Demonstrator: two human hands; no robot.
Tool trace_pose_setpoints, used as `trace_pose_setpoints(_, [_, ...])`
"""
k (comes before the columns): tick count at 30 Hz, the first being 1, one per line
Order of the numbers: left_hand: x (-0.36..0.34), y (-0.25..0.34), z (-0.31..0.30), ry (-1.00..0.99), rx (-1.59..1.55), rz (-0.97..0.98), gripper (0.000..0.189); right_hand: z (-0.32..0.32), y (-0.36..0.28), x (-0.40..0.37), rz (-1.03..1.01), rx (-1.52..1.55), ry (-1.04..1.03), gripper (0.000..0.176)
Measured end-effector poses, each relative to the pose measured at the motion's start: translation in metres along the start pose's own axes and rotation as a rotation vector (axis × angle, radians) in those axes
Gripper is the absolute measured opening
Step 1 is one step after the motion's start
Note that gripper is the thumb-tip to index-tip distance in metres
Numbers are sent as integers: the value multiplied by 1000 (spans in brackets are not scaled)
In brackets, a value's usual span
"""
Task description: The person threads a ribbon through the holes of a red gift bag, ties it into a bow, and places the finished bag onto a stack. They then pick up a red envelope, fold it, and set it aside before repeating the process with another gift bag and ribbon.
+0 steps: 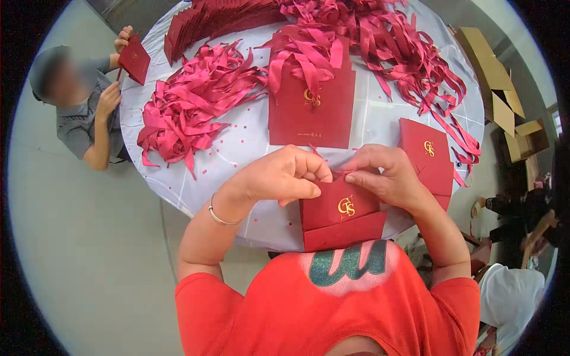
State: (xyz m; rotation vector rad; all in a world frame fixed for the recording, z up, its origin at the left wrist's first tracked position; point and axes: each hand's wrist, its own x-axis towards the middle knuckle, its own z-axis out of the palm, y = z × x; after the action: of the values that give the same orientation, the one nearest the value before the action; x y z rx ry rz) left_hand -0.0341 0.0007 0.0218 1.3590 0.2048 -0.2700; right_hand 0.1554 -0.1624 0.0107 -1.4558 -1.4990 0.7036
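Note:
A flat red paper gift bag point(341, 215) with gold lettering lies at the table's near edge, in front of my chest. My left hand point(285, 176) is closed in a pinch by the bag's upper left corner; what sits between its fingertips is hidden. With thumb and fingers, my right hand point(383, 173) grips the bag's top edge on the right. A bit of pink-red ribbon shows between the hands. Just beyond them lies a stack of larger-looking red bags point(312, 118), ribbons draped over its upper part. Another red bag point(426, 154) rests right of my right hand.
Ribbon piles point(190, 104) cover the left and far right of the round white-covered table point(249, 228). A row of folded red bags point(219, 24) stands at the back. At left a co-worker holds a red bag point(135, 59). Cardboard boxes point(490, 65) and another person are at right.

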Motion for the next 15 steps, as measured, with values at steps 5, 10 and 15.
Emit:
trace_pose_setpoints(5, [1, 0, 4, 20, 18, -1, 16, 3, 7, 0, 20, 40, -26, 14])
trace_pose_setpoints(10, [3, 0, 12, 184, 115, -47, 8, 5, 9, -1, -50, -15, -4, 15])
trace_pose_setpoints(15, [6, 0, 17, 275, 146, -51, 11, 9, -2, -4, -131, -87, 112, 15])
